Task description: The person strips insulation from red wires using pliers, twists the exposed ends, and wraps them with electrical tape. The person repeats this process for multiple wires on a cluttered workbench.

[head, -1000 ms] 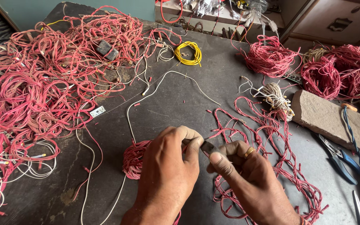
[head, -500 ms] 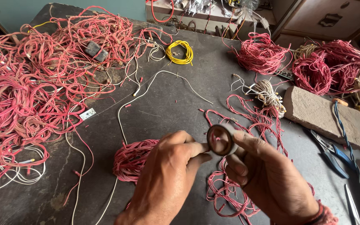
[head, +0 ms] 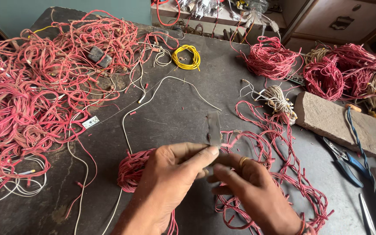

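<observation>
A dark worktable (head: 175, 113) fills the view, seen from above the person's own hands. Its whole left side is buried under a sprawling tangle of red wire (head: 35, 91). Along the far right edge sit several wound red wire bundles (head: 270, 58), and nearer, a flat reddish stone block (head: 340, 122). Loose red wire loops (head: 279, 174) trail across the table under and beyond the right hand. A small red coil (head: 131, 169) lies just beside the left wrist, and a small yellow coil (head: 186, 56) rests well apart at the far side. Blue-handled pliers (head: 344, 163) lie to the right.

At the near centre the two hands meet. The left hand (head: 166, 182) and right hand (head: 249, 187) are drawn together, fingertips touching, both pinching the lower end of a short strip of dark tape (head: 214, 128). The strip stands nearly upright, its long axis pointing away from the person, rising just above the fingertips. Both hands are equally close to it; the left thumb lies along its base.
</observation>
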### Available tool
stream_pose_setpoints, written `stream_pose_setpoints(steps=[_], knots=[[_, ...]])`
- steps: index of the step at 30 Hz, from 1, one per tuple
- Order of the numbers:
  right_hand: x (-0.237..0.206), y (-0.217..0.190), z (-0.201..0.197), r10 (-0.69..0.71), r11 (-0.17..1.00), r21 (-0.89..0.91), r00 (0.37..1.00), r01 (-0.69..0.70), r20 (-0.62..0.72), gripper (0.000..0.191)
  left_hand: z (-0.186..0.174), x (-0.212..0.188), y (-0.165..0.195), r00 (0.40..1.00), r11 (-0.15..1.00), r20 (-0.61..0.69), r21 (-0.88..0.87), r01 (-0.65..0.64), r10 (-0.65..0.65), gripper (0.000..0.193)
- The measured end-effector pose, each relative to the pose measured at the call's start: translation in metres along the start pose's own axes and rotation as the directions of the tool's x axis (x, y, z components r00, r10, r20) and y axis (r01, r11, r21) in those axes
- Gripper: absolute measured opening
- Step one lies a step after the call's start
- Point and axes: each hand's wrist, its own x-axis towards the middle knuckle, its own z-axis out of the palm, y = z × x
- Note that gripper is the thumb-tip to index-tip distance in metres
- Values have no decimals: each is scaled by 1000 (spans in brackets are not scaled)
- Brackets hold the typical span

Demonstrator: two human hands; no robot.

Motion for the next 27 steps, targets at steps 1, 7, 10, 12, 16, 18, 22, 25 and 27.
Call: stream_pose_setpoints(steps=[1, 7, 10, 12, 16, 18, 22, 25, 27], knots=[[-1, 0, 0, -17, 982, 187, 1000, 21, -24, 32, 0, -1, 0, 998, 998, 25, -28, 57, -57, 27], [-4, 1, -8, -153, 885, 442, 988, 144, -15, 37, -5, -10, 8, 986, 992, 147, -81, 98, -85, 32], [-2, 6, -5, -186, 957, 227, 983, 182, -1, 32, -5, -13, 13, 980, 985, 148, -85, 149, -135, 31], [-1, 9, -1, -223, 972, 60, 973, 227, -67, 32, -3, -9, 15, 979, 994, 189, -57, 91, -79, 31], [-4, 8, 5, -309, 933, -235, 941, 272, -138, 29, -2, -9, 11, 987, 864, -107, 501, -52, 121, 27], [-6, 3, 7, -279, 928, -294, 949, 227, -148, 31, -1, -9, 8, 864, 712, -57, 595, -373, 500, 28], [-7, -8, 13, -207, 954, -247, 970, 171, -126, 33, 0, -12, 3, 576, 331, 133, 705, -627, 807, 13], [-9, -13, 17, -214, 940, -290, 973, 181, -88, 30, 2, -12, 4, 707, 424, 72, 756, -498, 704, 8], [-11, -14, 18, -188, 944, -293, 978, 154, -93, 30, 4, -14, 6, 690, 414, 43, 773, -482, 723, 9]])
